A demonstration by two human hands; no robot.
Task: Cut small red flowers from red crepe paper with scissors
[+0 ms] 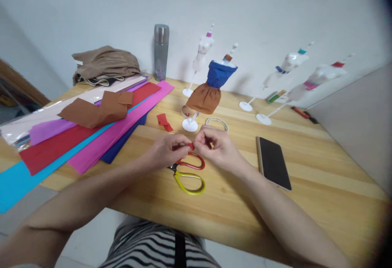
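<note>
My left hand (168, 150) and my right hand (219, 147) meet over the wooden table (226, 202). Fingertips of both pinch a small red piece of paper or cloth (191, 146) between them. Just below lie scissors (196, 193) with one red and one yellow handle, their blades mostly hidden by my left hand. Beyond my hands stands a small dress form (190, 125) wearing a blue top (221, 74) and a gathered brown skirt (204, 98). Red scraps (164, 121) rest to its left, and a tape ring (227, 126) lies behind my right hand.
Coloured sheets (119, 129) with a brown piece (113, 106) on top spread across the left. Behind them are folded brown cloth (107, 63) and a flask (161, 53). Several more dress forms (295, 61) stand along the wall. A phone (275, 162) lies at right.
</note>
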